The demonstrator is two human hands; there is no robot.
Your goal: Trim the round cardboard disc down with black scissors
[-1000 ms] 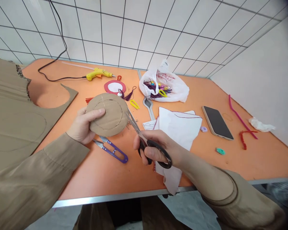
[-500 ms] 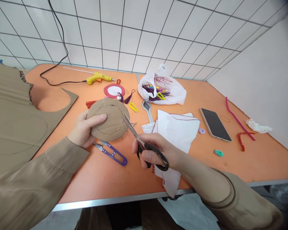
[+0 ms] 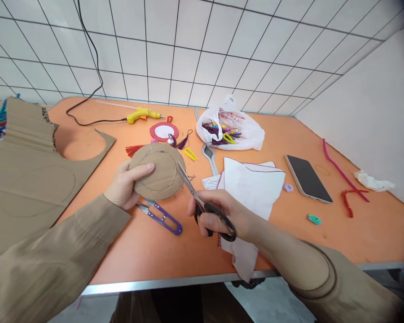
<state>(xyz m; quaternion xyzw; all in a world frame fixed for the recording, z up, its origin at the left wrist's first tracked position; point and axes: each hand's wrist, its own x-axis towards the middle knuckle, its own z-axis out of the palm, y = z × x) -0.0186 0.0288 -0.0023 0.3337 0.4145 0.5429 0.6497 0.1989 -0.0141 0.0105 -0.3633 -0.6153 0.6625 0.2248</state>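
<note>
My left hand [image 3: 126, 184] grips a round cardboard disc [image 3: 160, 179] by its left edge, thumb on top and fingers underneath. A smaller circle is marked on the disc's face. My right hand [image 3: 218, 215] is closed around the black handles of a pair of scissors [image 3: 189, 181]. The blades point up and left, with their tips over the disc's right part near the circle line. Below the disc, purple thread snips [image 3: 163, 218] lie on the table. Behind it are a red tassel [image 3: 136, 150] and a red ring with a white centre [image 3: 164, 132].
A large cut cardboard sheet [image 3: 30, 188] covers the left side. A yellow glue gun [image 3: 143, 115] with its cord lies at the back, near a white plastic bag [image 3: 245, 130] of tassels. White cloth [image 3: 252, 184], a phone [image 3: 308, 178] and pipe cleaners [image 3: 345, 172] lie to the right.
The whole view has shifted slightly, so things on the table appear a little lower and further right. Both hands keep their holds on the disc and scissors.
</note>
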